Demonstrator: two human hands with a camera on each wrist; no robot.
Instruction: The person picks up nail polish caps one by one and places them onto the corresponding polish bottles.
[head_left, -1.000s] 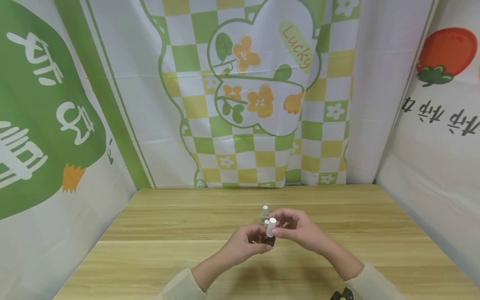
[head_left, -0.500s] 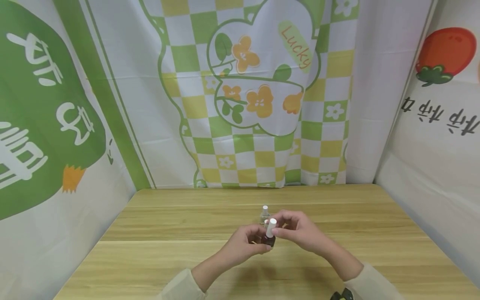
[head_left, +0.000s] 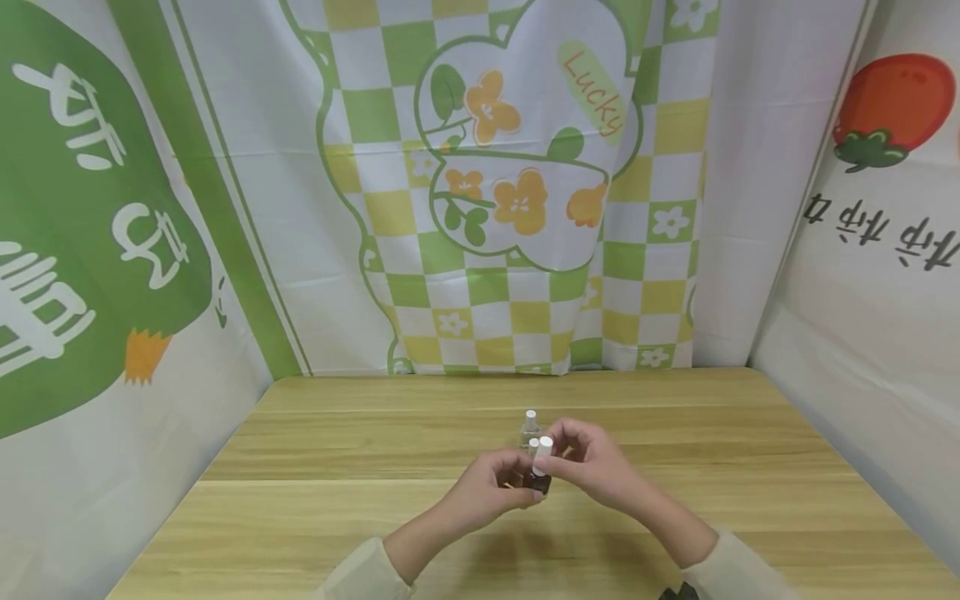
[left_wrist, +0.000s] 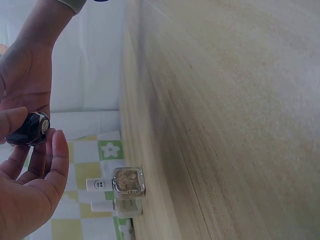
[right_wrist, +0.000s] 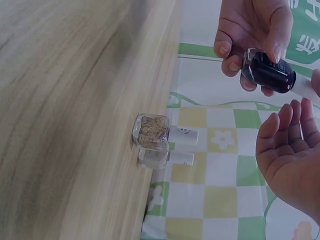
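Note:
My left hand grips the dark glass body of a nail polish bottle low over the middle of the table, its thumb pressed on the glass. From the other side my right hand pinches the white cap of this bottle between thumb and fingers. The cap sits against the bottle's neck; whether it is loose cannot be seen. Just beyond the hands stand two more nail polish bottles with white caps, one with gold flakes and one clear or pale.
The wooden table stretches to both sides of the hands. Fabric curtains surround it, with a green and yellow checked one at the back. Something black shows by the right sleeve at the bottom edge.
The right hand and forearm have shifted slightly left, with the fingers turned a little around the cap. The left hand and the standing bottles hold their places.

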